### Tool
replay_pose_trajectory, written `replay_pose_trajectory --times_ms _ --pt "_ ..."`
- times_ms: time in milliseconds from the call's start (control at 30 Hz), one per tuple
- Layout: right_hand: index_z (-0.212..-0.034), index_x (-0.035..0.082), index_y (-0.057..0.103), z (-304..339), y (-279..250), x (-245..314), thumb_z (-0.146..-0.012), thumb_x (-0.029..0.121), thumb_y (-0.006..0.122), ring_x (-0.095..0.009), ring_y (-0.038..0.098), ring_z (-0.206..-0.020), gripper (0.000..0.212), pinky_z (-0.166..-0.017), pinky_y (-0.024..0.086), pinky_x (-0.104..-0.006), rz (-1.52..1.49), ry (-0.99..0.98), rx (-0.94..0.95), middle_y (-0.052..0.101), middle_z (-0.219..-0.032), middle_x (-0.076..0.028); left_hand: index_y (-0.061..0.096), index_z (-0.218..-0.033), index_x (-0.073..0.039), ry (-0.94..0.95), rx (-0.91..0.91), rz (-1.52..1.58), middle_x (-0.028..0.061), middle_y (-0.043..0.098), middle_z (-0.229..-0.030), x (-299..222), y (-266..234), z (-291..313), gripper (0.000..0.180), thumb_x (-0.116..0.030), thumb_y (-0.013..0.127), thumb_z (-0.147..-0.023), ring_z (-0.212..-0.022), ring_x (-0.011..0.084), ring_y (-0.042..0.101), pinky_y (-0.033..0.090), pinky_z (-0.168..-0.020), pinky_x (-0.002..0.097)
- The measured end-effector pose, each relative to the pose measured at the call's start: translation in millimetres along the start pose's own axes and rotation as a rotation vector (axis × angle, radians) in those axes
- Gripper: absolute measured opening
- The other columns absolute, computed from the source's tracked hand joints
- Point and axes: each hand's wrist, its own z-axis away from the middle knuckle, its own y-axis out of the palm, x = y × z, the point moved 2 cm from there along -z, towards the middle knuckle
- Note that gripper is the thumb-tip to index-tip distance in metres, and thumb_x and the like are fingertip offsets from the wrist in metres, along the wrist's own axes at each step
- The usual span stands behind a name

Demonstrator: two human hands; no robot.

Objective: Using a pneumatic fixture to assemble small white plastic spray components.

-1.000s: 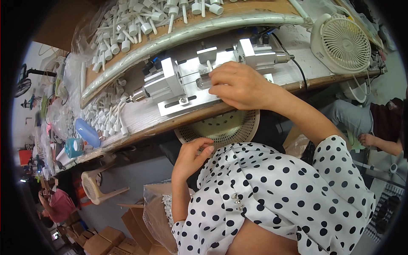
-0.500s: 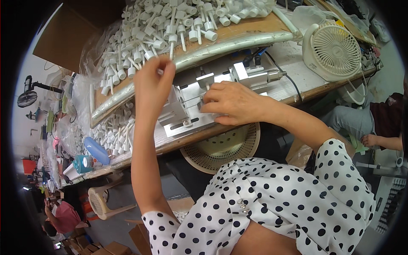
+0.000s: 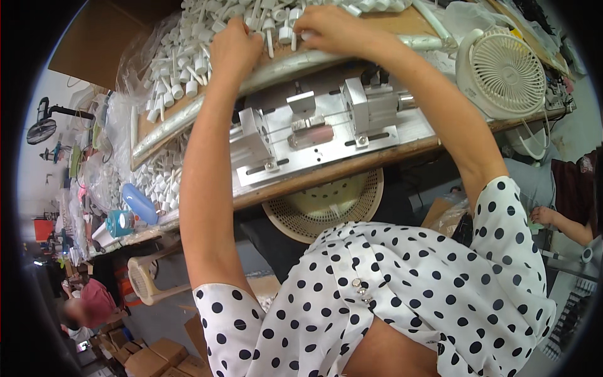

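Both hands reach over the pile of white plastic parts [image 3: 182, 63], each a short cylinder with a thin stem. My left hand [image 3: 233, 55] is closed at the pile's near edge, its fingers curled down; whatever they pinch is hidden. To its right, my right hand [image 3: 333, 30] has thumb and fingers closed around a white plastic part [image 3: 306, 36]. Below my hands lies a metal fixture [image 3: 289, 157] with two upright blocks and a thin rod between them. A small silvery block [image 3: 308, 122] sits at its middle, beside a blurred pinkish patch.
The pile rests on a cardboard sheet with a plastic-wrapped rim [image 3: 295, 70]. A white fan [image 3: 502, 74] stands at the right. Under the bench edge [image 3: 333, 164] is a beige basket [image 3: 320, 217]. A blue object [image 3: 139, 202] and a teal container [image 3: 119, 222] sit left. Another person's hand [image 3: 544, 215] shows far right.
My right hand has left the fixture and moved up to the pile. My left hand has also gone farther up, into the parts. The fixture's middle is now uncovered.
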Motion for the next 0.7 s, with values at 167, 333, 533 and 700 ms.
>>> replay_pose_trajectory --times_ms 167,333,533,700 --pt "-0.085 0.002 0.063 12.5 -47.6 34.8 -0.073 0.014 0.055 -0.032 0.060 -0.074 0.019 -0.067 0.047 -0.0385 -0.392 0.092 0.148 0.062 -0.076 -0.018 0.058 -0.088 -0.003 0.033 0.121 -0.050 0.0143 0.064 -0.080 2.8 0.5 -0.8 0.039 -0.035 0.069 -0.068 -0.076 0.0291 0.061 0.046 -0.068 0.0377" --pt "-0.081 0.003 0.063 67.9 -39.4 91.6 -0.066 0.016 0.073 -0.019 0.058 -0.073 0.022 -0.063 0.047 -0.0302 -0.482 -0.169 -0.142 0.060 -0.075 -0.005 0.058 -0.101 -0.002 -0.020 0.058 0.156 0.0103 0.062 -0.080 26.3 -8.4 -6.6 0.045 -0.030 0.070 -0.068 -0.066 0.0202 0.059 0.046 -0.059 0.0303" --pt "-0.081 0.004 0.057 96.3 17.7 115.3 -0.064 0.019 0.070 -0.026 0.056 -0.079 0.026 -0.071 0.046 -0.0344 -0.277 -0.273 -0.067 0.054 -0.082 -0.008 0.053 -0.107 0.006 -0.257 0.174 0.835 0.0058 0.058 -0.084 26.6 -39.9 14.5 0.039 -0.014 0.066 -0.076 -0.065 0.0115 0.056 0.041 -0.051 0.0208" --pt "-0.075 0.005 0.054 88.9 18.8 120.6 -0.063 0.020 0.069 -0.023 0.055 -0.073 0.025 -0.066 0.045 -0.0342 -0.198 -0.293 -0.061 0.051 -0.075 -0.006 0.051 -0.102 0.008 -0.287 0.110 1.203 0.0103 0.057 -0.091 16.8 -66.8 55.5 0.033 -0.007 0.065 -0.077 -0.078 0.0204 0.061 0.048 -0.063 0.0250"
